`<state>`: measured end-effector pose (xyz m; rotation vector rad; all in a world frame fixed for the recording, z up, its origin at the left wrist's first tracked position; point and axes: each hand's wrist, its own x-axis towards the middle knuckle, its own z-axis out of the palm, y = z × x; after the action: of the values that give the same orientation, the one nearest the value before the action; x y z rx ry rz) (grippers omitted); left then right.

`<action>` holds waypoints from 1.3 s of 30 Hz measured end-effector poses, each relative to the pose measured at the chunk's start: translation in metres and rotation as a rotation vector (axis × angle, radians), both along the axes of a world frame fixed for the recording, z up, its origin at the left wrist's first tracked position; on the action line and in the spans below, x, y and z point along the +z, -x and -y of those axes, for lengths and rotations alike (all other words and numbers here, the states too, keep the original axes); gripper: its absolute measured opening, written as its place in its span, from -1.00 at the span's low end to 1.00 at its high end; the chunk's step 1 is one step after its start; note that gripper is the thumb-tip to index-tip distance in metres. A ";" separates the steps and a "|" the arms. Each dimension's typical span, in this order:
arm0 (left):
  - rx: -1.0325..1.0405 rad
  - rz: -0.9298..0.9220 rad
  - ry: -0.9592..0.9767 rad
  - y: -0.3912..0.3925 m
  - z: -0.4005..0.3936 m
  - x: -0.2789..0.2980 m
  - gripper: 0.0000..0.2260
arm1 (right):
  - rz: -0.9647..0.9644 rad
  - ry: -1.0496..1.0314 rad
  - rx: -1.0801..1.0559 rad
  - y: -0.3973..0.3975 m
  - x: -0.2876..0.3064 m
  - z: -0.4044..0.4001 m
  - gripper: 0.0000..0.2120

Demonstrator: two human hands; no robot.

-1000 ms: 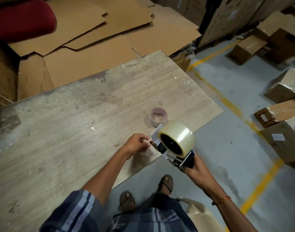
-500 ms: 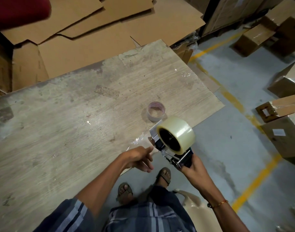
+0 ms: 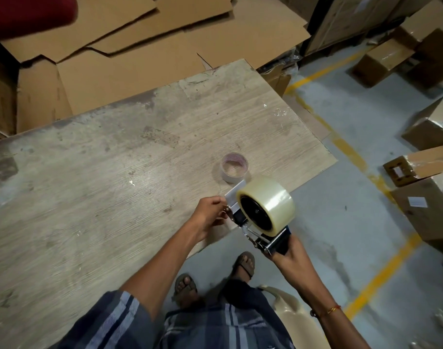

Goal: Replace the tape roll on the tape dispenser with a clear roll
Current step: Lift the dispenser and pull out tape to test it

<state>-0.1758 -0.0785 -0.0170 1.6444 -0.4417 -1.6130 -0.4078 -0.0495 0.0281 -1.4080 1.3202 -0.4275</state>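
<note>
A thick clear tape roll [image 3: 272,197] sits on the black wheel of the tape dispenser [image 3: 255,217], held over the table's near right edge. My right hand [image 3: 289,255] grips the dispenser's dark handle from below. Beside the dispenser's front, my left hand [image 3: 207,215] pinches at the metal plate and roller end; whether tape is between the fingers is too small to tell. A nearly spent tape core [image 3: 234,167], whitish with a pink rim, lies flat on the wooden table [image 3: 114,197] just beyond the dispenser.
Flattened cardboard sheets [image 3: 152,46] lie stacked behind the table. Sealed cartons [image 3: 421,167] stand on the grey floor at the right, past yellow floor lines [image 3: 348,149]. My sandalled feet [image 3: 243,265] are below the table edge. A red cushion [image 3: 26,11] is at top left.
My left hand dropped back toward me half a second ago, then returned to the dispenser's front end. The dispenser in my right hand stayed roughly in place.
</note>
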 end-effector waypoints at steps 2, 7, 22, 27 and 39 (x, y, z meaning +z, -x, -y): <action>-0.060 0.137 0.037 -0.005 0.000 -0.006 -0.74 | -0.014 0.009 -0.038 -0.001 -0.009 -0.007 -0.59; -0.324 0.479 0.184 -0.017 0.005 -0.024 -0.82 | -0.020 -0.066 -0.081 -0.006 -0.039 -0.023 -0.49; -0.477 1.190 0.388 -0.024 0.011 -0.046 -0.82 | -0.017 -0.111 -0.084 -0.025 -0.078 -0.007 -0.43; -0.437 1.295 0.276 -0.029 0.007 -0.046 -0.63 | -0.035 -0.138 -0.060 -0.023 -0.085 -0.004 -0.42; -0.659 1.357 0.023 -0.034 0.018 -0.074 0.02 | -0.138 -0.080 -0.047 -0.009 -0.109 -0.006 -0.66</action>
<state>-0.1418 -0.0967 -0.0910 2.5422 -1.7842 -0.5621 -0.3989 -0.0434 -0.0814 -1.3621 1.4678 -0.3097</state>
